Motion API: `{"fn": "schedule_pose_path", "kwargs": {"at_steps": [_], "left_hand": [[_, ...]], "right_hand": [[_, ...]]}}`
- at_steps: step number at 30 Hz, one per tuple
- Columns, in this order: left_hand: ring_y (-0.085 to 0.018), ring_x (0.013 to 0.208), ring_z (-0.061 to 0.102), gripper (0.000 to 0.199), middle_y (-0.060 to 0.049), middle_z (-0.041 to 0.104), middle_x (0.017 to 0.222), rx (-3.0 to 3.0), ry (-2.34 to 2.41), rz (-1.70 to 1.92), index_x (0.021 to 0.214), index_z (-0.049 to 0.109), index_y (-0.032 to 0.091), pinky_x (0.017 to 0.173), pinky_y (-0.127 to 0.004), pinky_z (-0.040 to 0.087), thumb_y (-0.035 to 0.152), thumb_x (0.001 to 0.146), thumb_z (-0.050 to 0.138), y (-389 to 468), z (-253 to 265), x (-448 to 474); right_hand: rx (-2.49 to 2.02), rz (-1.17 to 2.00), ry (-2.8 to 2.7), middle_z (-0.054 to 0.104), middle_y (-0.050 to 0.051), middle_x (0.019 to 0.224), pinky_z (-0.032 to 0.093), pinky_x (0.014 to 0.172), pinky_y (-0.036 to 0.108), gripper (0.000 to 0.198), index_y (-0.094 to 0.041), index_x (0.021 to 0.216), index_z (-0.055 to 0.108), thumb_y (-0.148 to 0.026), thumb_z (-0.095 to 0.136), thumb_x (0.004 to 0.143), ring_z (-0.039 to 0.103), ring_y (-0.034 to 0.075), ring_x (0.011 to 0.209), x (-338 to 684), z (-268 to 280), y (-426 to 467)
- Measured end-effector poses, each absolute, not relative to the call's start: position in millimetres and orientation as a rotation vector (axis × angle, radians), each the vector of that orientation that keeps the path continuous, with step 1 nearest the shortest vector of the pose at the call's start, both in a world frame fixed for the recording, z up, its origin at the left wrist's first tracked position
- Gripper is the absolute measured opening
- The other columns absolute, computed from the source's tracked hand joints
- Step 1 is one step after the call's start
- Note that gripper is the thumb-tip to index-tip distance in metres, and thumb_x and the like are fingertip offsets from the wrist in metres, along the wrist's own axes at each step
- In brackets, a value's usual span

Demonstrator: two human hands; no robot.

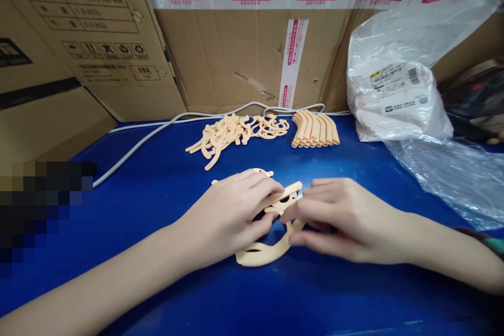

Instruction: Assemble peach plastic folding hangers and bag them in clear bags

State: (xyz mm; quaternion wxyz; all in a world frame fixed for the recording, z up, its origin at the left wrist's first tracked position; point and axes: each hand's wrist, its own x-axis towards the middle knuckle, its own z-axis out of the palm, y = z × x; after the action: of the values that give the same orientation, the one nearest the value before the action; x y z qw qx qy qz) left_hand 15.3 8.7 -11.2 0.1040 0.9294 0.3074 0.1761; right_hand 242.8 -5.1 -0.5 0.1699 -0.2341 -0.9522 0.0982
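Note:
My left hand (236, 210) is closed, with thumb and fingers on a straight-looking beige plastic strip (293, 187). My right hand (342, 218) is closed in a pinch at the right end of a curved beige plastic hanger piece (263, 256), which bows toward me and has a slot in it. Between the fingertips, smaller beige parts (289, 201) with round holes overlap; how they join is hidden. Behind my left hand, the end of another beige piece (263, 172) shows on the blue table (165, 294).
A loose pile of beige hooks and strips (220, 139) lies farther back. Beside it stand neatly stacked curved hanger arms (315, 128). A white cable (142, 149) runs behind them. Cardboard boxes (244, 52) wall the back; a white plastic bag (397, 84) stands at right.

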Motion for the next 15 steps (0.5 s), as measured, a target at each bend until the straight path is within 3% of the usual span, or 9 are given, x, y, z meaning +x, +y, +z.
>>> {"fn": "schedule_pose_path", "kwargs": {"at_steps": [3,6,10,12,15], "left_hand": [[-0.019,0.096,0.061,0.019,-0.003,0.067,0.101,2.764,0.808,0.478,0.112,0.061,0.018,0.079,-0.029,0.046,0.021,0.095,0.055,7,-10,14],[-0.017,0.101,0.061,0.026,-0.003,0.068,0.110,2.784,0.679,0.404,0.122,0.060,0.019,0.086,-0.028,0.046,0.022,0.099,0.050,4,-10,13],[-0.018,0.105,0.061,0.028,-0.005,0.068,0.114,2.806,0.614,0.395,0.125,0.061,0.020,0.094,-0.029,0.045,0.022,0.100,0.047,1,-12,14],[-0.019,0.106,0.061,0.028,-0.005,0.068,0.114,2.811,0.607,0.400,0.125,0.061,0.020,0.094,-0.030,0.046,0.022,0.101,0.046,2,-13,14],[-0.020,0.106,0.060,0.029,-0.005,0.067,0.117,2.837,0.640,0.380,0.126,0.060,0.021,0.091,-0.031,0.047,0.024,0.102,0.044,6,-14,13]], "right_hand": [[-0.818,0.137,-2.534,0.070,0.004,0.082,0.045,0.068,0.026,0.021,-0.017,0.101,0.066,-0.029,0.048,0.099,0.062,0.015,0.074,250,1,6],[-0.901,0.106,-2.528,0.070,0.010,0.111,0.048,0.086,0.031,0.028,-0.017,0.117,0.063,-0.028,0.044,0.101,0.063,0.019,0.101,254,-3,19],[-0.790,0.233,-2.685,0.054,0.008,0.146,0.036,0.110,0.040,0.042,-0.019,0.142,0.049,-0.027,0.039,0.103,0.048,0.020,0.132,252,-13,29],[-0.765,0.254,-2.724,0.056,0.007,0.144,0.036,0.110,0.040,0.043,-0.019,0.143,0.050,-0.029,0.042,0.102,0.047,0.020,0.132,251,-14,30],[-0.844,0.162,-2.654,0.071,0.008,0.118,0.044,0.097,0.037,0.033,-0.018,0.124,0.065,-0.032,0.048,0.100,0.060,0.020,0.111,253,-12,29]]}}
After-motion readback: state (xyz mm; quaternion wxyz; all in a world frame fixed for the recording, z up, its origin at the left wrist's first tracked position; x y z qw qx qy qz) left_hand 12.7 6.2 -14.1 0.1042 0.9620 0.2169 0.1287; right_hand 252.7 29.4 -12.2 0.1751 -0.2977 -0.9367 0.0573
